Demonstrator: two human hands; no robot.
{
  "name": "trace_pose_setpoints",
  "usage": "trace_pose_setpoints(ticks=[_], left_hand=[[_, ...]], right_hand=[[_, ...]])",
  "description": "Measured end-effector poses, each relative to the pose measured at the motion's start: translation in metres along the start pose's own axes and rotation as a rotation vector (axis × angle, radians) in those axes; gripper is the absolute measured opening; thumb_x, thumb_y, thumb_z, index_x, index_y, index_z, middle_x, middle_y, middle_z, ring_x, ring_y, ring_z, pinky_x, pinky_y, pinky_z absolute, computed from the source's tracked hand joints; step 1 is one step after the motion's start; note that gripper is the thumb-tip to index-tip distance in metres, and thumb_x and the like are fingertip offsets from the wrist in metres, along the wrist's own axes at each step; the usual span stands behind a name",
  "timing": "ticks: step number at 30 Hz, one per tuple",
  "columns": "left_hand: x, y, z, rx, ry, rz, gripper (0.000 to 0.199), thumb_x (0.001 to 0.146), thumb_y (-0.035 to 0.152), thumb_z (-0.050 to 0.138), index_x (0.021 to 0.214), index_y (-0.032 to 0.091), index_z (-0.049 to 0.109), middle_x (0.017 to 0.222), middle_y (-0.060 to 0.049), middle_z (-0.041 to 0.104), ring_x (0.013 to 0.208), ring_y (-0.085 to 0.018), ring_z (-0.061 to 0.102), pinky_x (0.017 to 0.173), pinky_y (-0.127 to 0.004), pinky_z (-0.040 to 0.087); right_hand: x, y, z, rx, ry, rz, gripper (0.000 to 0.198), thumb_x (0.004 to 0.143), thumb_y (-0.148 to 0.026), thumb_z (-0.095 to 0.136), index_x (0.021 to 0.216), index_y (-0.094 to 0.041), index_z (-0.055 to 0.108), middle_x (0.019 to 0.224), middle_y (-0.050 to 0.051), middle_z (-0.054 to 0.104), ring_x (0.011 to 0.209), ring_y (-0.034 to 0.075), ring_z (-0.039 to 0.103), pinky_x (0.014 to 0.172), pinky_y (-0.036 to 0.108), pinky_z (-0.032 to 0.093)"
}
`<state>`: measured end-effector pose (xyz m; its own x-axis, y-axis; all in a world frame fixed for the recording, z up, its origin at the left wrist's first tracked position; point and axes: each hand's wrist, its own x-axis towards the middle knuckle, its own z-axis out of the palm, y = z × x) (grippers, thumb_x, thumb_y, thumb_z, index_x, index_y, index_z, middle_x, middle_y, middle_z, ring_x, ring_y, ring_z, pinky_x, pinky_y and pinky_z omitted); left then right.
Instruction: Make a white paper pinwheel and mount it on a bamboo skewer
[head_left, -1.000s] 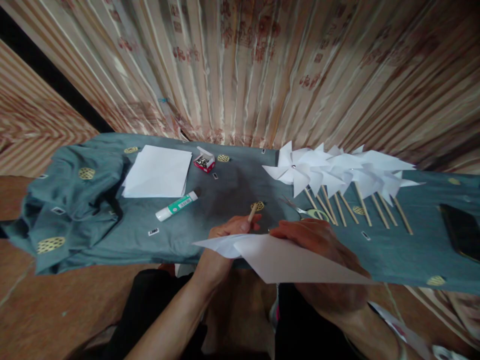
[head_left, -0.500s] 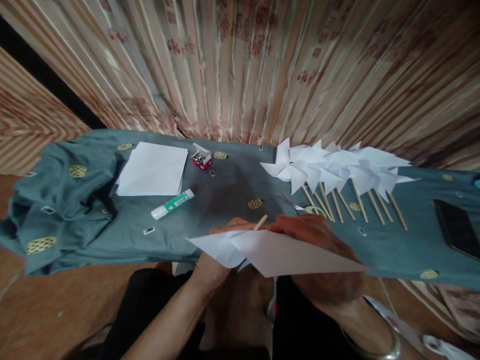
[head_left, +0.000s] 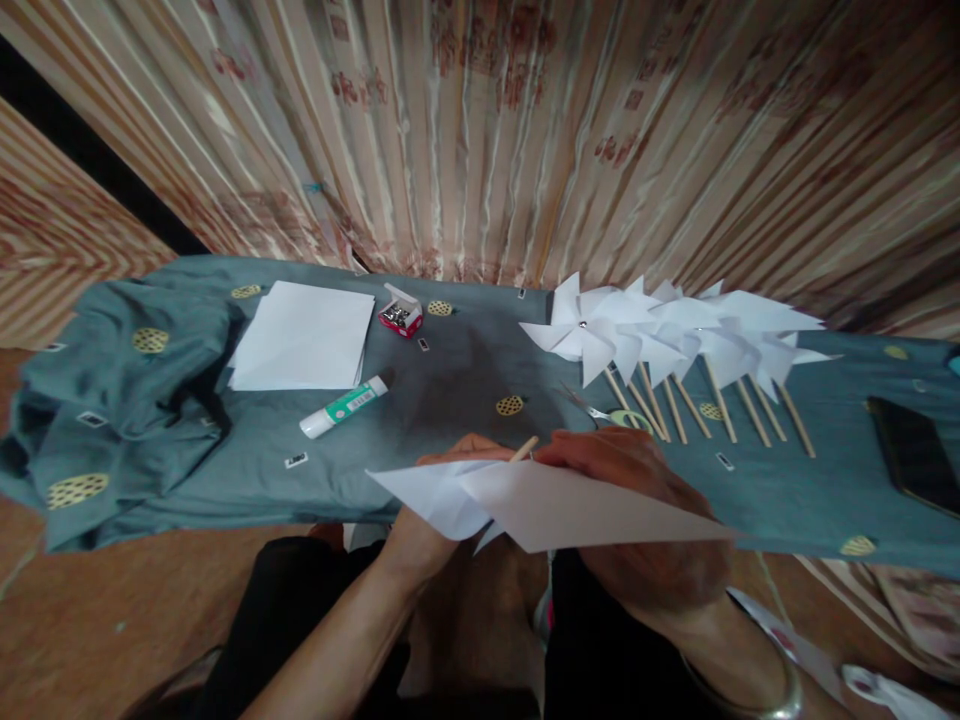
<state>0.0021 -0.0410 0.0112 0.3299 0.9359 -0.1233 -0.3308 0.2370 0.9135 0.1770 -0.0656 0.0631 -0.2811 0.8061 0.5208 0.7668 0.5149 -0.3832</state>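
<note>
In front of me, above the near edge of the cloth, both hands are closed around a white paper pinwheel point(head_left: 592, 508). My left hand point(head_left: 466, 448) grips it from the left, its fingers partly behind the paper. My right hand point(head_left: 634, 472) holds it from the right, with the fingertips near the end of a wooden stick point(head_left: 525, 449). That stick end pokes up between the two hands. The paper blades hide most of my fingers and the rest of the stick. Whether a small pin sits between the fingertips, I cannot tell.
Finished-looking pinwheels point(head_left: 600, 325) overlap on the cloth point(head_left: 450, 380) at the right, by scissors point(head_left: 628, 420) and a phone point(head_left: 919, 455). Leftward lie a paper stack point(head_left: 304, 335), a glue stick point(head_left: 343, 407) and an open red box of metal pins point(head_left: 400, 315). A curtain point(head_left: 480, 140) hangs behind.
Almost nothing differs. The held pinwheel and my hands have shifted very slightly, and the view has moved a little.
</note>
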Motion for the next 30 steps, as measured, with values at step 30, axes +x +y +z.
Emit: trace_pose_setpoints(ticks=[30], left_hand=[[0.0016, 0.0083, 0.0019, -0.034, 0.072, -0.039, 0.031, 0.053, 0.044, 0.09, 0.071, 0.021, 0.081, 0.069, -0.004, 0.065, 0.066, -0.015, 0.059, 0.06, -0.024, 0.045]], right_hand=[[-0.0007, -0.0026, -0.0005, 0.009, 0.017, -0.07, 0.014, 0.089, -0.019, 0.059, 0.101, -0.023, 0.064, 0.083, 0.002, 0.074, 0.077, 0.019, 0.071, 0.072, 0.031, 0.061]])
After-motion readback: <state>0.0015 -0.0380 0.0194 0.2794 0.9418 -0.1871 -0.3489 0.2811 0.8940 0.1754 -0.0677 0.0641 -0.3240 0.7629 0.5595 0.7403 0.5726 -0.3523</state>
